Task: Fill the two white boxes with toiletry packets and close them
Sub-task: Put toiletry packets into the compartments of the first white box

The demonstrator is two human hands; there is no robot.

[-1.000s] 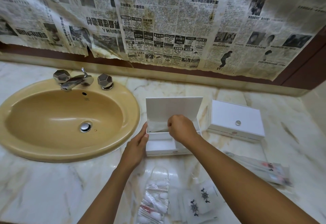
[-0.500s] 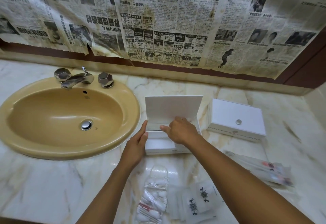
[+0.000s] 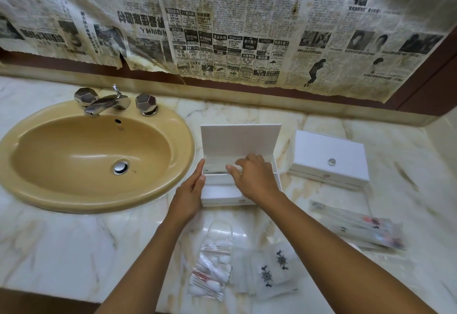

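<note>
Right now the open white box (image 3: 241, 165) sits on the marble tabletop (image 3: 74, 239) just beside the yellow sink (image 3: 94, 155), with its lid standing up. The left hand (image 3: 190, 190) lies flat against the box's left side, fingers straight, while the right hand (image 3: 254, 177) reaches into the box with loose, spread fingers (I cannot tell if its grip holds a packet). The closed white box (image 3: 329, 158) sits to the right, and cotton swab packets (image 3: 212, 271), logo packets (image 3: 272, 271) and toothbrush packets (image 3: 358, 227) lie nearer the person.
</note>
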